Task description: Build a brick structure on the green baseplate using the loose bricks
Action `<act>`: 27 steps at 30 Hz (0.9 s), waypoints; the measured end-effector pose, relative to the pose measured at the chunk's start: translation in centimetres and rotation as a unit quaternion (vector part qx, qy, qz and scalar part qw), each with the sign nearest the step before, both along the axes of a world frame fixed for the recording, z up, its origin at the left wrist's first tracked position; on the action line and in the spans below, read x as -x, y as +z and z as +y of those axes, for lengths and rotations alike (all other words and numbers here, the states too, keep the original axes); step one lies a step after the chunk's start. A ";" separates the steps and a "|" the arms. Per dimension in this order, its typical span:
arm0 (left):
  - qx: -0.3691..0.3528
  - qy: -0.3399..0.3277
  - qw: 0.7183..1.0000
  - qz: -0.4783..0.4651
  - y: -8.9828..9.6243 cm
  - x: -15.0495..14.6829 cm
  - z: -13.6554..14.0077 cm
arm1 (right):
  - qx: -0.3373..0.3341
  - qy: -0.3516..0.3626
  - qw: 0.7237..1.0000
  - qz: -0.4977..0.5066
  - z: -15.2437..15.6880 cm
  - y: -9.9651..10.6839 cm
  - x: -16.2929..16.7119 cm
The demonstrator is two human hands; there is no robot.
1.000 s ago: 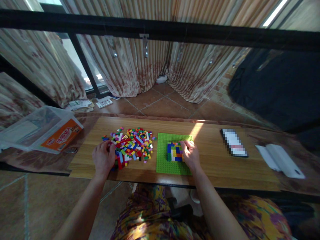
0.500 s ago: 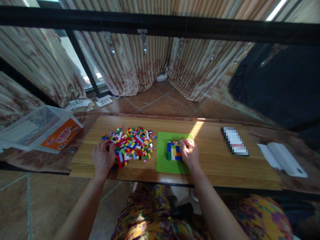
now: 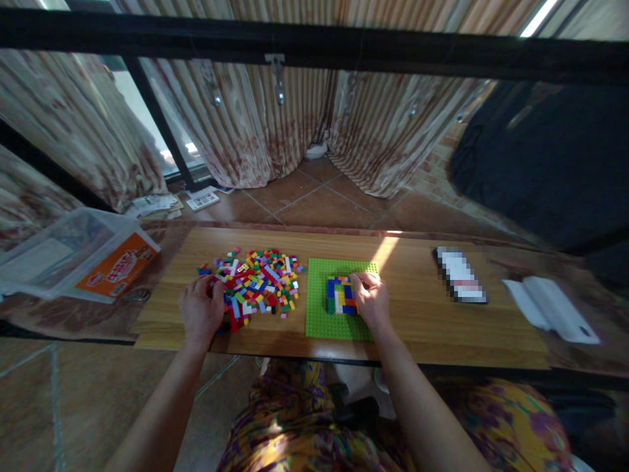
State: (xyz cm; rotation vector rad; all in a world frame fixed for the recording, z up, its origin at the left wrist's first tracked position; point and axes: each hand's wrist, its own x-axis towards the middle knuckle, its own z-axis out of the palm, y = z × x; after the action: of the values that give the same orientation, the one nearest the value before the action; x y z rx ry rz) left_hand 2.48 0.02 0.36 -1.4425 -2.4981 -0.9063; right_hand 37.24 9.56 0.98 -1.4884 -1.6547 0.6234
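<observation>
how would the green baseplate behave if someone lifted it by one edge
The green baseplate looks thin and flat, so it may flex slightly. The brick build on it looks low, so it probably wouldn't topple.

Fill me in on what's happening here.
A person's left hand is at the left edge of a loose pile of bricks. The right hand is at the right side of a small brick structure on a green baseplate. Whether either hand holds a brick is unclear. A phone lies further right.
</observation>
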 end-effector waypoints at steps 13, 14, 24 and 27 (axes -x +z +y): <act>0.000 0.000 1.000 0.004 0.0 0.0 0.0 | -0.034 -0.011 0.999 -0.041 -0.5 -0.1 0.3; 0.001 0.000 1.000 0.002 0.0 0.0 0.0 | -0.035 -0.013 0.998 -0.042 -0.5 -0.1 0.3; -0.002 0.001 1.000 0.007 0.0 0.0 0.0 | -0.037 -0.013 0.998 -0.043 -0.7 0.1 0.3; 0.000 0.002 1.000 0.009 0.0 0.0 0.0 | -0.036 -0.009 0.998 -0.046 -0.6 -0.1 0.2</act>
State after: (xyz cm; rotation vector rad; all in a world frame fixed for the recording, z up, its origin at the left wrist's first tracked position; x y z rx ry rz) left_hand 2.51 0.05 0.34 -1.4387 -2.4875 -0.8898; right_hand 37.03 8.95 0.84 -1.4975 -1.7134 0.4872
